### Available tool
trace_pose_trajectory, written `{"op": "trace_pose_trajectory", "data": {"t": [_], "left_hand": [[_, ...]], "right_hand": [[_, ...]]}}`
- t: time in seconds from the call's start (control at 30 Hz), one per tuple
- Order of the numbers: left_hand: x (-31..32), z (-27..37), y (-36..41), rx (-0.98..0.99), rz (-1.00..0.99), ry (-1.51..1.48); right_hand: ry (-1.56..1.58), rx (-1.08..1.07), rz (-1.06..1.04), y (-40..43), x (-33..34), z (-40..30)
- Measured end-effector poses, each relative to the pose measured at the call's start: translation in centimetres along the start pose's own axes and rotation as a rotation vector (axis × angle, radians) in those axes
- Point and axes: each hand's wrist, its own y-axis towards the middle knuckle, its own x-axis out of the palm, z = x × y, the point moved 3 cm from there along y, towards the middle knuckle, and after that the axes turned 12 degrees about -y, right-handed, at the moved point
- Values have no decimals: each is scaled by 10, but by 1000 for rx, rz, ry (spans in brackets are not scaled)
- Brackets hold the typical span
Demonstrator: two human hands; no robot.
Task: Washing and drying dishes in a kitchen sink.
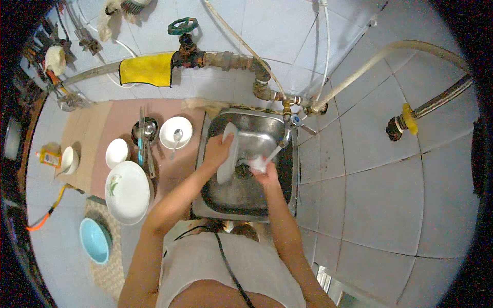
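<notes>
My left hand point(218, 150) grips the upper left rim of a white plate point(230, 161), which is tilted on edge over the stainless steel sink point(235, 196). On the right of the basin my right hand point(266, 175) is under the white spout end of the faucet point(284, 140). Something white and blurred, water or foam, is at its fingers; whether it holds a thing cannot be told. The sink drain point(243, 168) lies between the hands, partly hidden.
Left of the sink, the counter point(169, 184) carries a white bowl point(185, 123) with a spoon, a metal ladle point(150, 129), a smaller bowl point(117, 153) and an oval plate point(127, 192). A blue basin point(95, 240) is lower left. Pipes point(235, 61) run behind.
</notes>
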Motion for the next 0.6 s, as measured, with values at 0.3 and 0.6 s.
{"op": "trace_pose_trajectory", "data": {"t": [0.3, 0.6], "left_hand": [[-18, 33, -21, -104, 79, -55], [-19, 12, -22, 0, 118, -69]], "right_hand": [[195, 40, 71, 30, -1, -5], [-14, -44, -11, 5, 52, -31]]}}
